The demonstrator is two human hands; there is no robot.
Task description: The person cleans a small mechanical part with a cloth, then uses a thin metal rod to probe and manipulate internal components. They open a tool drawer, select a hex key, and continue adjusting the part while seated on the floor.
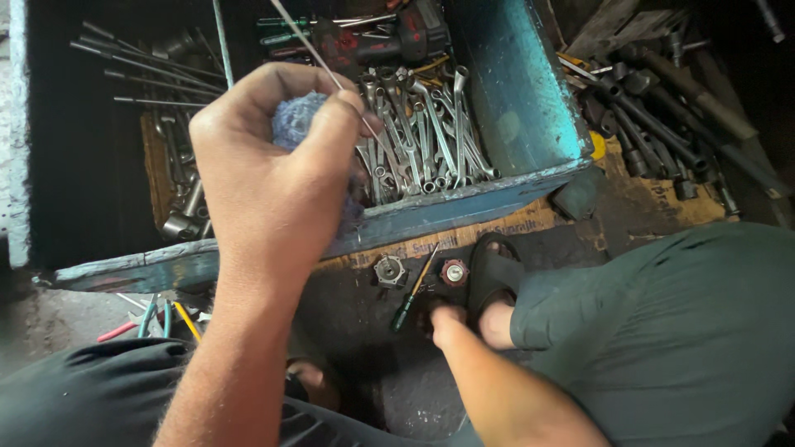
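Blue cloth (294,116), a frayed wad, sits balled inside the left hand (269,186), which is raised above the front rim of the blue wooden toolbox (513,99). The left fingers (331,132) are curled tightly around the wad, and thumb and forefinger pinch a thin metal rod (310,48) that runs up and away to the left from the fingertips. Only a small part of the cloth shows between the forefinger and thumb; the remainder is hidden in the palm.

The right hand (447,319) is lowered to the dark floor, next to a green-handled screwdriver (411,294). Its fingers are turned away from the camera; their state cannot be determined, and no object is visibly held.

Hazards, as judged from this position:
- The rod is gripped at one point only. A slackened pinch could let it slide or drop into the combination spanners (422,132) packed in the toolbox.
- Loose cloth fibres could snag on the rod.
- Two small round fittings (389,271) (454,271) lie near the sandalled foot (494,277) and could be kicked or trodden on.
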